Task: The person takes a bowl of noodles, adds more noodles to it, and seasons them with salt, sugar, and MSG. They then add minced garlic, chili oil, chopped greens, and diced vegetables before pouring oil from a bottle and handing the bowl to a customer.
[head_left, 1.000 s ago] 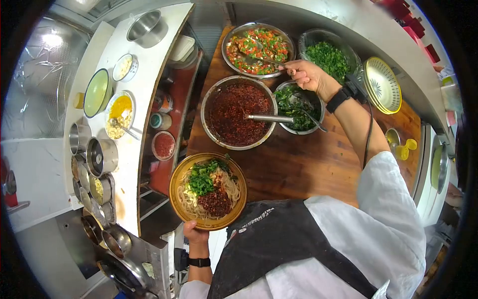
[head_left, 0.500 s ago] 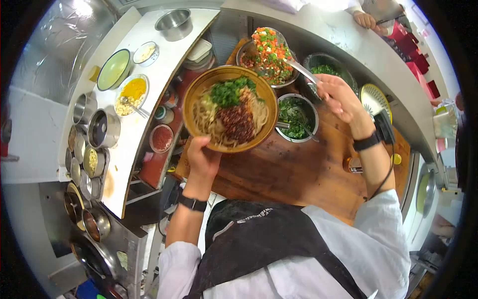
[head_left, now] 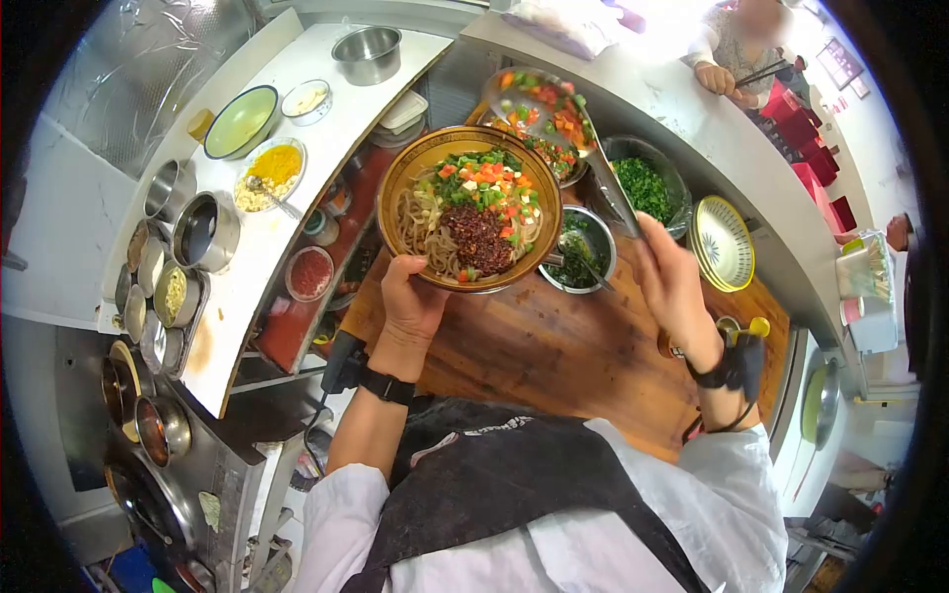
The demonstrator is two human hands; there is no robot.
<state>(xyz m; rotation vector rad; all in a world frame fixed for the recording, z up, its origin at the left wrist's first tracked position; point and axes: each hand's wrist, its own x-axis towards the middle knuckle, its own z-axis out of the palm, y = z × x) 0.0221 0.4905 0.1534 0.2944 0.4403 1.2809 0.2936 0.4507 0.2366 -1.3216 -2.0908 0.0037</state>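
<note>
My left hand holds up a yellow-brown bowl of noodles by its near rim, above the wooden counter. The noodles carry chopped greens, dark red chili and diced red, orange and green vegetables. My right hand grips the handle of a metal ladle, whose scoop hangs just beyond the bowl's far rim with diced vegetables on it. Behind the ladle, the steel bowl of diced vegetables is mostly hidden.
Steel bowls of chopped greens and dark leafy greens stand right of the noodle bowl. Stacked patterned plates sit further right. Seasoning pots line the white shelf at left. Another person's hand with chopsticks rests beyond the serving ledge.
The noodle bowl has stayed raised and now has diced vegetables on top. My right hand has dropped back toward me, with the ladle's scoop still near the bowl's far rim.
</note>
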